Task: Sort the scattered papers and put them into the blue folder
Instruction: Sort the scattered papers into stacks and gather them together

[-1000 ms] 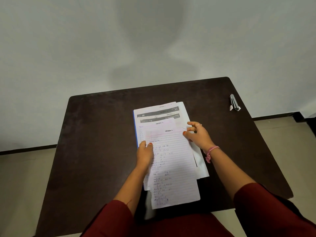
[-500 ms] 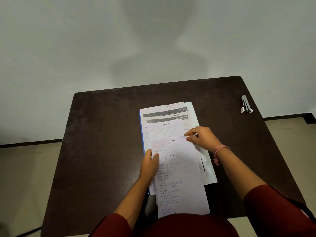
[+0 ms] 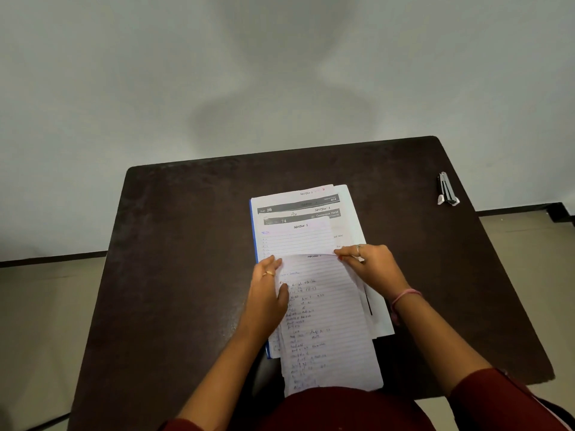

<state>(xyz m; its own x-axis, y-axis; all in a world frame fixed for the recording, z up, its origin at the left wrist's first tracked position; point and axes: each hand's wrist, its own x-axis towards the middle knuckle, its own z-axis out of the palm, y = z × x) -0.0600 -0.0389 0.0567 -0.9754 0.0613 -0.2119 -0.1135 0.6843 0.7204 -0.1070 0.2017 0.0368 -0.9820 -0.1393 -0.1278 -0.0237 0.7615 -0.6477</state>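
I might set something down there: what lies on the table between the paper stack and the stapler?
Nothing: the head view shows bare dark table between paper stack and stapler.

I have 1 view only, from the head camera, worn high and pitched forward and down. It looks over a dark table [image 3: 174, 244] from the person's own side, close enough that both forearms enter from the bottom edge. The wide lens bends the table's edges, and wall [image 3: 155, 73] fills the upper half.
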